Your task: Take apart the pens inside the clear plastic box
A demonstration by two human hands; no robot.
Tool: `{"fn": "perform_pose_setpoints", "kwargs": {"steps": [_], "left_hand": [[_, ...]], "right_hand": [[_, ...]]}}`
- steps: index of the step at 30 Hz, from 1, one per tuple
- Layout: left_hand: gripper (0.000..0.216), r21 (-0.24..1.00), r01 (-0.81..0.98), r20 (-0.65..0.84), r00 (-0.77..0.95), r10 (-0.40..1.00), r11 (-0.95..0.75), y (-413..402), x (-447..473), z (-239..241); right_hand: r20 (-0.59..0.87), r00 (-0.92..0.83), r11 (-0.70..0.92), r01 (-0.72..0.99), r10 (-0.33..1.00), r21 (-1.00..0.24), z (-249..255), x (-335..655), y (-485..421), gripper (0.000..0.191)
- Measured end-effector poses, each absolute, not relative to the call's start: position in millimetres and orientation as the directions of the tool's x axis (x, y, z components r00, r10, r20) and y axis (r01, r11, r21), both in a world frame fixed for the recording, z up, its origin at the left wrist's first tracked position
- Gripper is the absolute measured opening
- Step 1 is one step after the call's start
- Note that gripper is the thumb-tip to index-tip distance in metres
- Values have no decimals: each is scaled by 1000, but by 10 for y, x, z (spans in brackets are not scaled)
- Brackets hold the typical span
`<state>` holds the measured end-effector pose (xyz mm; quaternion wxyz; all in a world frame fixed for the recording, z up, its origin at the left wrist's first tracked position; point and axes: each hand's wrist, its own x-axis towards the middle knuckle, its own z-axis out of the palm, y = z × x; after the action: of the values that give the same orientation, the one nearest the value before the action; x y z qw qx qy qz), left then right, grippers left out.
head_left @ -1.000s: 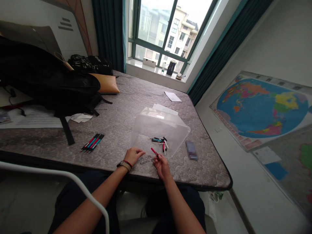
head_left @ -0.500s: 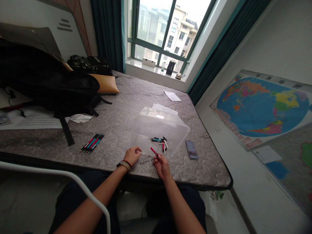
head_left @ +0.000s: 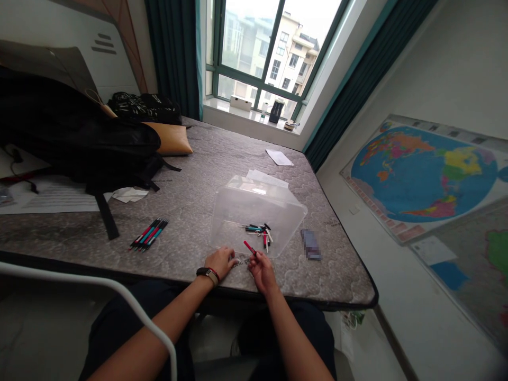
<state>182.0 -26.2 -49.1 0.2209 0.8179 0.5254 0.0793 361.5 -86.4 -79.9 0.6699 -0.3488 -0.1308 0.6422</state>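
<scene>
My right hand [head_left: 260, 271] pinches a short red pen part [head_left: 250, 247] at the near edge of a clear plastic box [head_left: 254, 209] that lies on the grey mattress [head_left: 198, 196]. My left hand [head_left: 222, 260] is beside it, fingers curled and pinched toward the right hand; what they hold, if anything, is too small to make out. Inside the box lie several pen pieces [head_left: 260, 233], red, teal, black and white. A bundle of assembled pens [head_left: 148, 234] rests to the left on the mattress.
A black backpack [head_left: 75, 143], an orange cushion [head_left: 170, 138] and papers [head_left: 55, 198] sit at the left. A blurred small item [head_left: 310, 244] lies right of the box, sheets of paper [head_left: 280, 157] beyond it. A white chair rail [head_left: 99, 288] curves at the near left.
My left hand slid right, closer to my right hand. The right hand still holds the red pen part in about the same place.
</scene>
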Motion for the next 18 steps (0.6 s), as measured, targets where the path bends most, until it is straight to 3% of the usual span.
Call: {"fn": "perform_pose_setpoints", "kwargs": {"steps": [3, 12, 18], "left_hand": [[31, 458, 809, -88, 454, 887, -369, -305, 1868, -469], [18, 515, 760, -102, 513, 852, -396, -351, 1947, -385], [11, 506, 805, -150, 434, 888, -308, -306, 1876, -364]], "right_hand": [[-266, 134, -69, -769, 955, -636, -783, 3610, -868, 15], [-277, 145, -73, -760, 950, -646, -764, 3604, -859, 17], [-301, 151, -87, -754, 942, -651, -756, 3603, -859, 18]]}}
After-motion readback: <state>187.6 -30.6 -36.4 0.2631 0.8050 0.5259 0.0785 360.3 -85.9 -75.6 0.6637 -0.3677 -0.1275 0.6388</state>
